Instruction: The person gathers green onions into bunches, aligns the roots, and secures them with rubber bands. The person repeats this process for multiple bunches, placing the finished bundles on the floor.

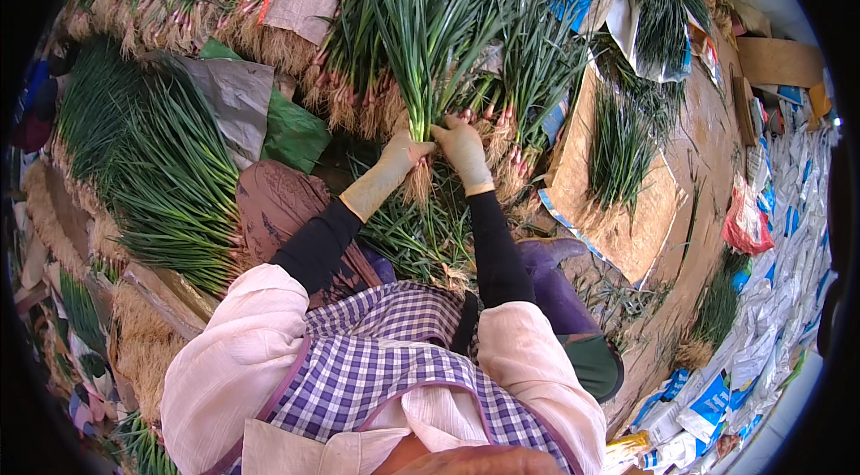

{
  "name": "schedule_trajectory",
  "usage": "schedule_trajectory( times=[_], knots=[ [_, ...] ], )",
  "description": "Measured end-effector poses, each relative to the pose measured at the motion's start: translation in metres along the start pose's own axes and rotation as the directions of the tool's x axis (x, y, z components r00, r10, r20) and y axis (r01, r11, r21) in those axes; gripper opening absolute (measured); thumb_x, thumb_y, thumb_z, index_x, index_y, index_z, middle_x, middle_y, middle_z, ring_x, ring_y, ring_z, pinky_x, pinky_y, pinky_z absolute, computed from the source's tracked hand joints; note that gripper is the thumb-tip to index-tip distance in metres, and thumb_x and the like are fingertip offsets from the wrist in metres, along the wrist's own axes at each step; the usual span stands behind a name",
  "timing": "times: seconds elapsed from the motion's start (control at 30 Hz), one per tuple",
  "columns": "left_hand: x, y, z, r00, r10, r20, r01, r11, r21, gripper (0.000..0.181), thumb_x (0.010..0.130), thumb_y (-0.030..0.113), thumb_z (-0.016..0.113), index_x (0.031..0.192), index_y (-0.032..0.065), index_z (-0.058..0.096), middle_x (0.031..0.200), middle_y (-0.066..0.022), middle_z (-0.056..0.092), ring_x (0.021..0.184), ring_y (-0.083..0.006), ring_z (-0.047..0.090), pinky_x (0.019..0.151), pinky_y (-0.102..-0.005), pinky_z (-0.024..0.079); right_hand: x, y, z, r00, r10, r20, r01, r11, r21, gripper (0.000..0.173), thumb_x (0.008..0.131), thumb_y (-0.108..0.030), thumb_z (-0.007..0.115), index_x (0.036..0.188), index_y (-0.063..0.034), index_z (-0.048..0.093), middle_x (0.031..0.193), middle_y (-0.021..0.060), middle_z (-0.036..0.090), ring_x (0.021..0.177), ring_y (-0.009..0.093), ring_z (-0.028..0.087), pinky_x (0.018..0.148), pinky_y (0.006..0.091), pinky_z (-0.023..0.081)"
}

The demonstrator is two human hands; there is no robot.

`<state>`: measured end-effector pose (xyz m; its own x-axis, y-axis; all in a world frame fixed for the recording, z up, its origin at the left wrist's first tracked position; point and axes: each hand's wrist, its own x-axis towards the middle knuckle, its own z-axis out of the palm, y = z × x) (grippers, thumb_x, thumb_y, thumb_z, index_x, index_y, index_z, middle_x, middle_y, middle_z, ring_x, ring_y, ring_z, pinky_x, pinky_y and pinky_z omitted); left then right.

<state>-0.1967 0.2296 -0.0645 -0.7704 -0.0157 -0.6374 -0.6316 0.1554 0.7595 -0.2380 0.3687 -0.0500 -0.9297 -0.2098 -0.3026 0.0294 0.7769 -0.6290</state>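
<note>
My left hand (398, 162), in a pale rubber glove, is closed around the lower stalks of an upright bunch of scallions (418, 88). Its pale roots hang below my fist. My right hand (465, 147), gloved alike, is at the right side of the same bunch, thumb against the stalks and fingers bent; whether it grips any stalks is hidden. Just beyond stand more scallions (363, 82) with reddish bulbs. Loose green leaves (430, 233) lie beneath my hands, between my knees.
Stacked scallions (178, 186) lie at my left beside a green sheet (292, 132). On the right, a small scallion bundle (618, 152) rests on a tan woven sack (645, 246). White and blue plastic sacks (772, 327) line the far right. A purple boot (557, 287) is by my right arm.
</note>
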Motion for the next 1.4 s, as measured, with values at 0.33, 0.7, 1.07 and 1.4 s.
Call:
schedule_trajectory(
  times=[0.33, 0.7, 1.07, 1.4],
  knots=[
    [-0.020, 0.007, 0.000, 0.926, 0.215, 0.310, 0.099, 0.655, -0.749, 0.015, 0.083, 0.012, 0.066, 0.087, -0.0024, 0.065, 0.073, -0.0066, 0.064, 0.060, -0.0125, 0.056, 0.055, -0.0225, 0.045, -0.012, 0.014, 0.004, 0.983, 0.078, 0.164, -0.133, -0.307, 0.942, 0.024, 0.097, -0.027, 0.045, 0.082, -0.0083, 0.049, 0.068, -0.0004, 0.048, 0.059, 0.012, 0.045, 0.055, 0.0272, 0.042],
    [-0.023, 0.005, 0.012, 0.832, 0.282, 0.478, 0.120, 0.750, -0.651, 0.021, 0.082, 0.004, 0.063, 0.102, 0.0005, 0.059, 0.078, -0.0066, 0.062, 0.062, -0.0128, 0.057, 0.053, -0.0241, 0.047, -0.034, 0.020, 0.001, 0.936, 0.173, 0.307, -0.262, -0.241, 0.935, 0.027, 0.098, -0.028, 0.040, 0.093, -0.0054, 0.054, 0.073, 0.0052, 0.058, 0.060, 0.020, 0.057, 0.044, 0.0323, 0.046],
    [-0.063, 0.047, -0.005, 0.551, 0.547, 0.630, 0.038, 0.738, -0.674, 0.023, 0.074, 0.009, 0.064, 0.081, 0.0094, 0.042, 0.059, -0.0056, 0.051, 0.046, -0.0147, 0.046, 0.041, -0.0262, 0.034, -0.065, 0.067, 0.004, 0.868, -0.354, 0.349, -0.484, -0.442, 0.755, 0.028, 0.095, -0.023, 0.045, 0.109, -0.0008, 0.054, 0.082, 0.0024, 0.060, 0.065, 0.011, 0.055, 0.058, 0.0253, 0.049],
    [0.048, -0.015, -0.033, 0.999, -0.047, -0.010, 0.025, 0.691, -0.722, 0.026, 0.081, 0.020, 0.071, 0.099, 0.0022, 0.066, 0.094, -0.0056, 0.059, 0.073, -0.0123, 0.053, 0.058, -0.0249, 0.046, -0.029, 0.150, -0.047, 0.898, 0.203, -0.390, -0.328, 0.901, -0.286, 0.040, 0.085, -0.038, 0.057, 0.110, -0.0072, 0.061, 0.098, 0.0201, 0.064, 0.092, 0.034, 0.061, 0.082, 0.0425, 0.047]
  ],
)
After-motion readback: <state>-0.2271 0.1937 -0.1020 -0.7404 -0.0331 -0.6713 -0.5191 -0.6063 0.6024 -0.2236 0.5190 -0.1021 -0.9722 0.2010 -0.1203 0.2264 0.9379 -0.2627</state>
